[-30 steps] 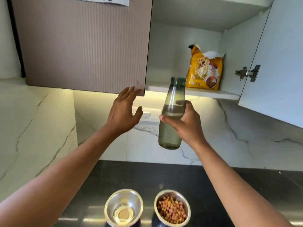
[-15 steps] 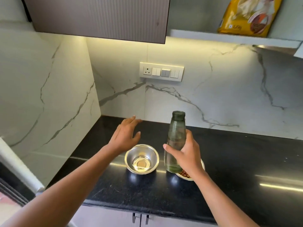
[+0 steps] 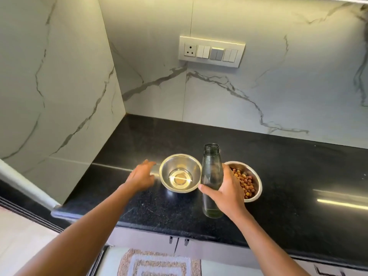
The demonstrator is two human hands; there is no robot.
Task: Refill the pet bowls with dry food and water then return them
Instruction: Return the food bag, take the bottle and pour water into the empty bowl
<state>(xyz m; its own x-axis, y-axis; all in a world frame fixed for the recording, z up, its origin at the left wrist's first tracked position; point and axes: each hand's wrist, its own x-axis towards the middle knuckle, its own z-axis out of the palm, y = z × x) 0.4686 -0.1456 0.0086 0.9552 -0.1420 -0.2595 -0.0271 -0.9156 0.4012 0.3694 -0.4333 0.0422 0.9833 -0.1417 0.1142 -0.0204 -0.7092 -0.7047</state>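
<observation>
Steel kibble bowl (image 3: 258, 181) — partly hid by R hand (image 3: 229, 193) gripping bottle (image 3: 211, 166).

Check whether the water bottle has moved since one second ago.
Yes. The bottle came down: it was up by the cabinet shelf; now low over the countertop, between the plain steel bowl and the kibble bowl, gripped by the right hand.

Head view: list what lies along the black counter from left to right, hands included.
Left hand → steel bowl → green bottle, gripped by the right hand → bowl of kibble.
</observation>
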